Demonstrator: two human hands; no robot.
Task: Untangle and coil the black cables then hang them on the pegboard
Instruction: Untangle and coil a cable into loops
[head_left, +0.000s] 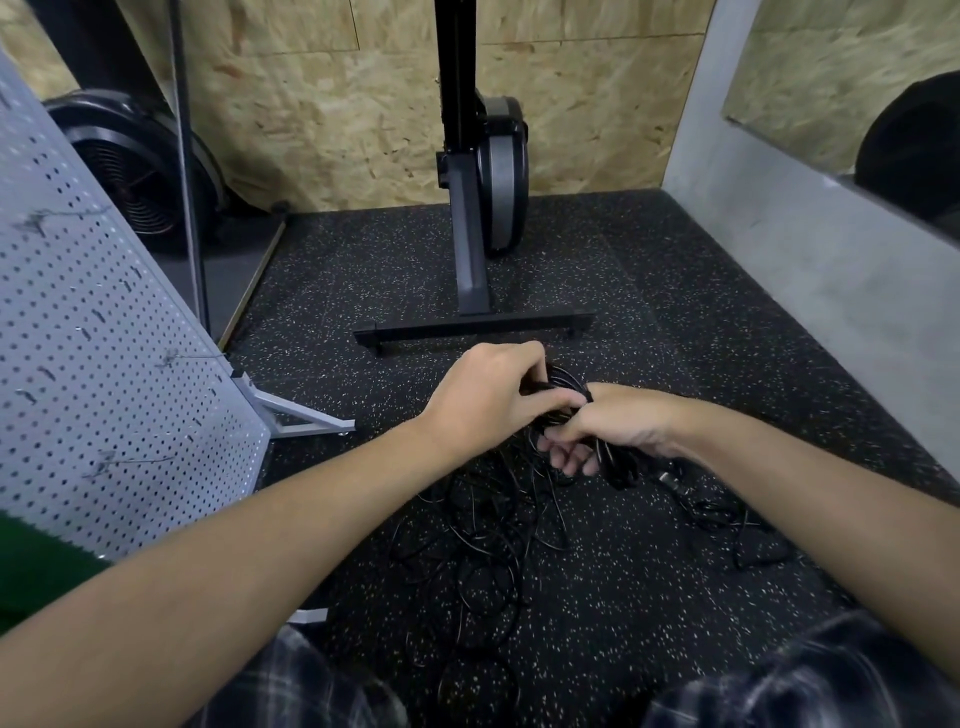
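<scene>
Where black cables (483, 525) tangle, speckled rubber floor (649, 291), chipboard walls (337, 119), grey pegboard (104, 364).

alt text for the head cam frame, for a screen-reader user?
The left hand and right hand grip a bundle of black cables above a tangle on the speckled floor. A grey pegboard stands at left; an exercise machine stands ahead by a chipboard wall.

Left hand (483, 400) and right hand (623, 426) bare past the wrists; green sleeve (36, 571) at left; dark plaid cloth (810, 680) over the knees.
</scene>
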